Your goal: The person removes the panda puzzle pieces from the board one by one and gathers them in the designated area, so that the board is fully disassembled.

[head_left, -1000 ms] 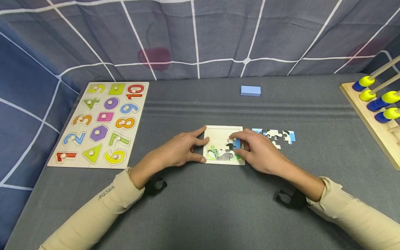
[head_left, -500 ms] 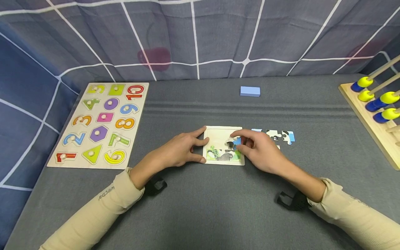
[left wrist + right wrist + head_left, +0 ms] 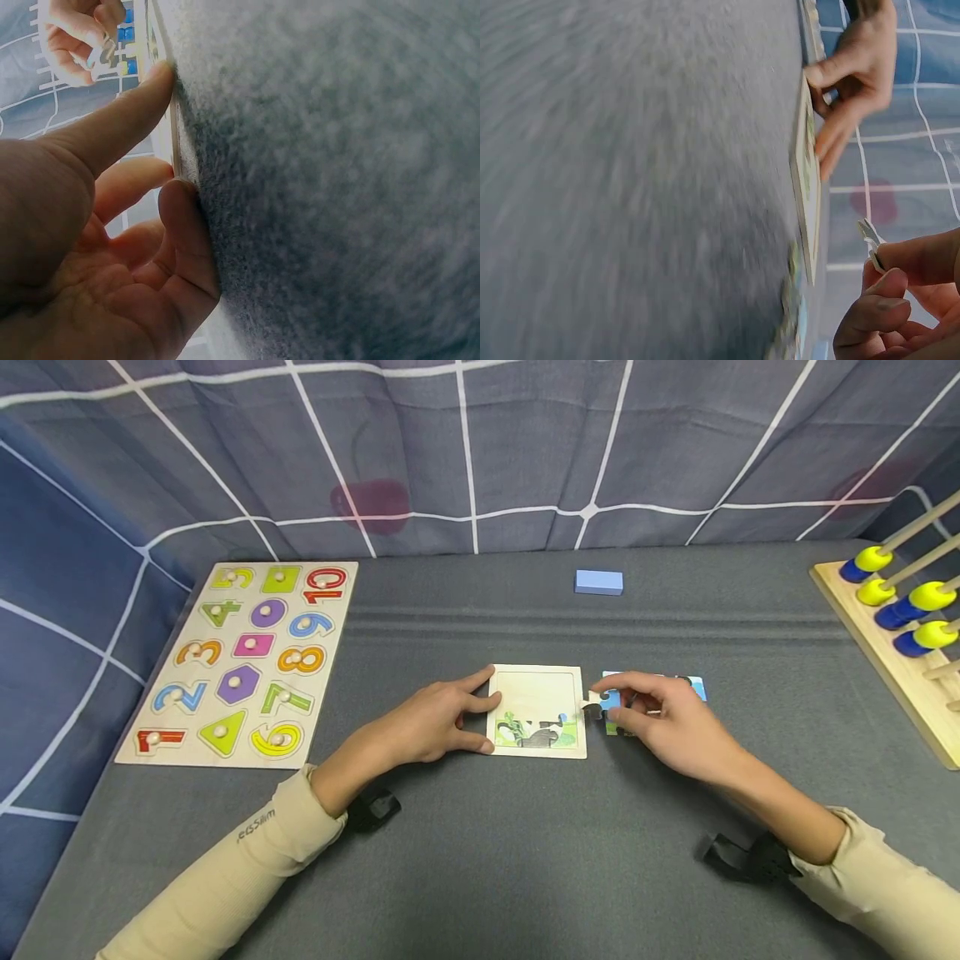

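Note:
A square wooden puzzle tray (image 3: 536, 692) lies mid-table, with panda-and-bamboo pieces (image 3: 536, 732) filling its lower part. My left hand (image 3: 427, 718) rests at its left side; thumb and spread fingertips touch the edge, as the left wrist view also shows. Just right of the tray, my right hand (image 3: 671, 722) pinches a blue, black and white jigsaw piece (image 3: 611, 698) between thumb and index finger. The right wrist view shows that piece (image 3: 871, 244) raised off the table. Loose jigsaw pieces (image 3: 701, 687) lie under the right hand, mostly hidden by it.
At the left lies a number-and-shape peg board (image 3: 243, 647). A blue block (image 3: 598, 582) sits behind the tray. A wooden bead counter (image 3: 892, 652) with upright pegs stands at the right edge. A checked cloth (image 3: 420, 452) hangs along the back.
My right hand has lifted the blue, black and white jigsaw piece out of the tray and carried it right, past the tray's edge. My left hand stays at the tray's left side.

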A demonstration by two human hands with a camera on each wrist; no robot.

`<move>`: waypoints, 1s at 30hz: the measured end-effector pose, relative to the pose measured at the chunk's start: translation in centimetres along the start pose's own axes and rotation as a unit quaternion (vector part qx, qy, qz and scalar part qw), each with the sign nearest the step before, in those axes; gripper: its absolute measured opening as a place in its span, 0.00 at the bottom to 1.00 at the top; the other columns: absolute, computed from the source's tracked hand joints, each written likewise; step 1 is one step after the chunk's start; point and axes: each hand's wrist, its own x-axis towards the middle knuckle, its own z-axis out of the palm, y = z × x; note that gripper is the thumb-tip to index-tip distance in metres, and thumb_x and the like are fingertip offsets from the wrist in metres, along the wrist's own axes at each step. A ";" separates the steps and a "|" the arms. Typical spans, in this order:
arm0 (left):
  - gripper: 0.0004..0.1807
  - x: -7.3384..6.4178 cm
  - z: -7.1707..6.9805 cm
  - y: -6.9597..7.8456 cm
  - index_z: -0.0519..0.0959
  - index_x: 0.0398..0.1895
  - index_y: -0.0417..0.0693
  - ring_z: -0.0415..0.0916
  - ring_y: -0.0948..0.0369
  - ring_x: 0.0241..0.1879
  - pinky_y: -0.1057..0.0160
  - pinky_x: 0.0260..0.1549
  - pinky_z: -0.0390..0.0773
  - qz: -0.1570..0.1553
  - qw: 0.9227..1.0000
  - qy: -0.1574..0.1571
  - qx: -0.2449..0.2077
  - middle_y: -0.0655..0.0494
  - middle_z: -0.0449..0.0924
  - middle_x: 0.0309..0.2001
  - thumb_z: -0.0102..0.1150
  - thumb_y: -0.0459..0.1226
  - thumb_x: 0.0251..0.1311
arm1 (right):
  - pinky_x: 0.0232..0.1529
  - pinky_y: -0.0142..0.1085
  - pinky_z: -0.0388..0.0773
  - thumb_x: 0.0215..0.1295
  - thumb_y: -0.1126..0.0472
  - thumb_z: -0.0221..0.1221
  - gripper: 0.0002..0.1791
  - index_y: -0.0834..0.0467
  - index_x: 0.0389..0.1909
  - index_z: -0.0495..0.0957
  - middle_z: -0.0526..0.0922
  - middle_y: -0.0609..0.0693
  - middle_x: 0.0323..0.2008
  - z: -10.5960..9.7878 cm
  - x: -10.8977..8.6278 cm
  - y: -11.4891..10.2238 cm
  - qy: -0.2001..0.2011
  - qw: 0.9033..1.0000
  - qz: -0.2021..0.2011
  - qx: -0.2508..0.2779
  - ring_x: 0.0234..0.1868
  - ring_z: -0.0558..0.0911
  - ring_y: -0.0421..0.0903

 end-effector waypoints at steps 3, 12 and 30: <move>0.37 0.0 0.0 -0.1 0.70 0.68 0.45 0.69 0.69 0.24 0.63 0.36 0.71 0.003 1.000 0.003 0.000 0.44 0.51 0.76 0.71 0.45 0.56 | 0.21 0.34 0.64 0.65 0.71 0.60 0.15 0.57 0.51 0.82 0.70 0.46 0.18 -1.1 -0.6 0.5 0.010 1.000 0.006 0.000 0.19 0.66 0.40; 0.37 0.0 0.0 0.0 0.70 0.68 0.46 0.68 0.69 0.23 0.64 0.36 0.71 0.003 1.000 0.003 -0.001 0.44 0.51 0.76 0.71 0.45 0.56 | 0.19 0.37 0.60 0.68 0.70 0.58 0.16 0.60 0.56 0.79 0.67 0.45 0.19 -4.1 -2.4 2.7 0.032 0.999 0.027 -0.027 0.18 0.63 0.40; 0.37 0.1 0.1 0.0 0.70 0.68 0.44 0.68 0.69 0.24 0.64 0.35 0.71 0.001 1.000 0.003 -0.007 0.43 0.51 0.76 0.71 0.45 0.56 | 0.22 0.33 0.69 0.67 0.68 0.61 0.14 0.64 0.52 0.77 0.81 0.50 0.31 -6.6 -5.1 5.6 0.038 0.995 0.081 -0.052 0.23 0.74 0.40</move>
